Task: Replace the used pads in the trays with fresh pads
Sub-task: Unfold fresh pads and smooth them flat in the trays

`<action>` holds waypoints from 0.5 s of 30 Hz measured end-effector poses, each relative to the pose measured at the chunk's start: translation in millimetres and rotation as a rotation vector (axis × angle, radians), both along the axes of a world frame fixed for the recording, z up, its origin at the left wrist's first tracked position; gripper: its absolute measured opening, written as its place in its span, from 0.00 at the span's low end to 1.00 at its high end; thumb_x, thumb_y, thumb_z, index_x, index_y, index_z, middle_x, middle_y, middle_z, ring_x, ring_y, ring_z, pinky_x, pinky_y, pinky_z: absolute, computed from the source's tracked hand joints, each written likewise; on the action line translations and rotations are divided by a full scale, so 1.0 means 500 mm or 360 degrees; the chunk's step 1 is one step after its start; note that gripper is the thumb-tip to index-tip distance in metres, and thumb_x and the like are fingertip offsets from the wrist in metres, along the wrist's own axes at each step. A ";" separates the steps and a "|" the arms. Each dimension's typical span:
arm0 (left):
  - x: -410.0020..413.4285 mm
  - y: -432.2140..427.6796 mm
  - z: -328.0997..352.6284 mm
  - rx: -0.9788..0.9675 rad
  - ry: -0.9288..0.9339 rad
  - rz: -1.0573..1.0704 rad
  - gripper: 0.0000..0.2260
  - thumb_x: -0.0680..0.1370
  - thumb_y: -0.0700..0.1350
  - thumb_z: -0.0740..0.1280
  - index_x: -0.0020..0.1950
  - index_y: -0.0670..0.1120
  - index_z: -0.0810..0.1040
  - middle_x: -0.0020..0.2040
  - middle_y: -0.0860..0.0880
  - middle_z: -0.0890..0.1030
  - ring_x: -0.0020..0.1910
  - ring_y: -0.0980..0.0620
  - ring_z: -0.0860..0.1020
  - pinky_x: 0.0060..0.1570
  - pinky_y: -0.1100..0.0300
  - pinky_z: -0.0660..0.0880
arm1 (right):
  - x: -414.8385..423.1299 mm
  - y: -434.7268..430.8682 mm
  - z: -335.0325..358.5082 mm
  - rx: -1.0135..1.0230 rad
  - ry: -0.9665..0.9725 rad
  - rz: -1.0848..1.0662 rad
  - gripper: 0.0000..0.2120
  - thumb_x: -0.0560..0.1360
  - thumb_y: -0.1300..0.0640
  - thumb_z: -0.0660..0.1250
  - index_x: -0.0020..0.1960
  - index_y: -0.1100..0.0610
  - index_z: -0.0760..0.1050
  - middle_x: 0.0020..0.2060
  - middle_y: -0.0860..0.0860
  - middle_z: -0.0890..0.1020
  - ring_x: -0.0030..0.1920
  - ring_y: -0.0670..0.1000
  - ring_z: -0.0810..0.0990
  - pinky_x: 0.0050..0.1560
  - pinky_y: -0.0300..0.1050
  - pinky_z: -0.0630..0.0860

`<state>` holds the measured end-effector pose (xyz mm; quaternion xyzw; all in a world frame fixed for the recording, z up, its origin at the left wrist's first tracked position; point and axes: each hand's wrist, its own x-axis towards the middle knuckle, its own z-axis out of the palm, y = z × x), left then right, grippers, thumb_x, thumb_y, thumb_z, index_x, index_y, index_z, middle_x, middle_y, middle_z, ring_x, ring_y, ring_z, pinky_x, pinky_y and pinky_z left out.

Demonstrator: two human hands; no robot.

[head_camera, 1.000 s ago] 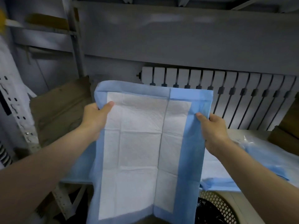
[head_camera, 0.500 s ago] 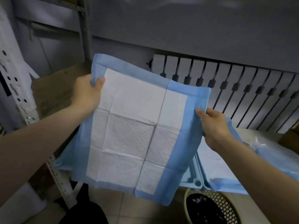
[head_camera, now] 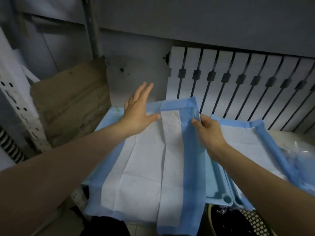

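I see cardboard leaning at the far left. The left hand lies flat over the far left corner of the pad, fingers straight and gripping nothing. The pad is spread across the left tray, its near edge hanging over the front. The right hand pinches the pad's blue right border between thumb and curled fingers. Further right, a second pad lies near the radiator.

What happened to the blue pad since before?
The pad came down from the air and now lies over the tray. The left hand let go and is open and flat at its far edge. The right hand still pinches its blue right border. The neighbouring pad stayed put.
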<state>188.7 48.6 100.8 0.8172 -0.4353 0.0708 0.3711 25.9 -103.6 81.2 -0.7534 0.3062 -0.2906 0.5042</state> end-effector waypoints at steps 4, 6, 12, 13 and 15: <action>-0.009 -0.022 0.033 0.0064 0.0093 -0.0219 0.46 0.70 0.52 0.76 0.78 0.56 0.49 0.79 0.53 0.50 0.78 0.52 0.50 0.76 0.48 0.47 | -0.015 0.009 0.017 -0.0119 -0.0046 0.0260 0.12 0.81 0.55 0.61 0.48 0.64 0.76 0.37 0.62 0.73 0.38 0.49 0.71 0.41 0.45 0.69; -0.014 -0.026 0.053 0.0186 0.0133 -0.0261 0.45 0.69 0.54 0.76 0.78 0.55 0.53 0.77 0.52 0.59 0.77 0.53 0.55 0.76 0.51 0.43 | -0.029 0.013 0.027 -0.0173 -0.0062 0.0367 0.13 0.81 0.55 0.61 0.47 0.66 0.75 0.36 0.57 0.71 0.38 0.49 0.69 0.40 0.45 0.66; -0.042 -0.009 0.098 0.0169 0.0451 -0.0314 0.14 0.68 0.50 0.78 0.44 0.41 0.83 0.37 0.48 0.79 0.36 0.55 0.74 0.38 0.60 0.70 | -0.068 0.019 0.044 -0.0141 -0.0109 0.0339 0.09 0.80 0.57 0.63 0.44 0.58 0.79 0.36 0.49 0.77 0.37 0.46 0.73 0.40 0.39 0.69; -0.050 -0.006 0.099 0.0112 0.0478 -0.0302 0.13 0.68 0.49 0.78 0.42 0.40 0.83 0.34 0.49 0.77 0.34 0.56 0.72 0.35 0.62 0.67 | -0.070 0.019 0.046 -0.0176 -0.0123 0.0248 0.06 0.79 0.56 0.65 0.46 0.56 0.79 0.39 0.48 0.79 0.38 0.47 0.74 0.40 0.39 0.71; -0.066 -0.002 0.102 -0.0006 0.0528 -0.0287 0.10 0.69 0.47 0.78 0.41 0.41 0.83 0.33 0.51 0.76 0.31 0.58 0.71 0.31 0.67 0.67 | -0.081 0.021 0.055 -0.0320 -0.0168 -0.0036 0.05 0.76 0.54 0.70 0.50 0.52 0.77 0.42 0.48 0.80 0.40 0.48 0.76 0.41 0.41 0.74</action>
